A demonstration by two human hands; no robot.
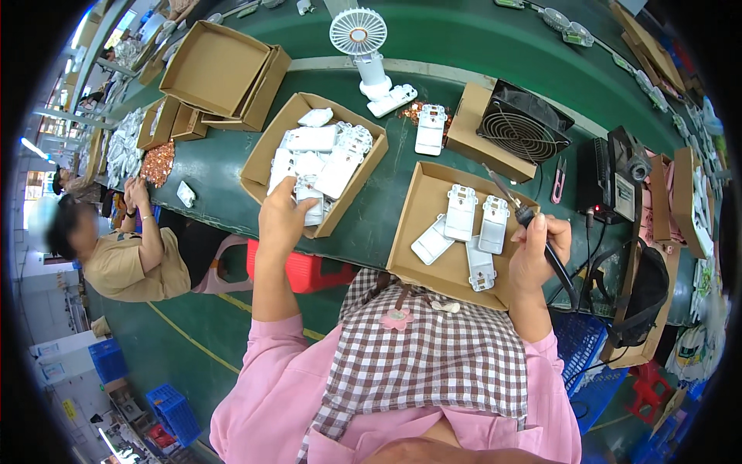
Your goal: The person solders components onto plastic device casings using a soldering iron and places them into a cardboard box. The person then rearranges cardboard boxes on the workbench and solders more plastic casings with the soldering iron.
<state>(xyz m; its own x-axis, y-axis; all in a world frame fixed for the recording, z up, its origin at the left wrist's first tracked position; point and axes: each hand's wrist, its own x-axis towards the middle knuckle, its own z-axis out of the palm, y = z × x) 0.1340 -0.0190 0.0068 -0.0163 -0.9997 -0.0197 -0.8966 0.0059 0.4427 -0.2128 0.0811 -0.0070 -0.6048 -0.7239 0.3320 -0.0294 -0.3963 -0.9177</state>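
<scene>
My left hand [280,216] reaches over the near edge of a cardboard box [357,185] heaped with white plastic casings [337,172]. Its thumb and forefinger are spread apart over the casings, and the other fingers are partly hidden. In my right hand [539,251] is a soldering iron [562,276] with a black handle. The iron's metal tip points up and away, above the right edge of a shallow cardboard tray [420,193]. Several white casings [461,212] lie flat in that tray, some overlapping. Another casing [430,130] rests beyond it, beside small copper-coloured parts [412,113].
A white handheld fan [373,73] stands at the back. To the right are a black fan [525,124] against a box, pink snips [559,180] and a black powered unit [616,185] with cables. Stacked trays [212,66] stand left. Another person [131,259] sits further left.
</scene>
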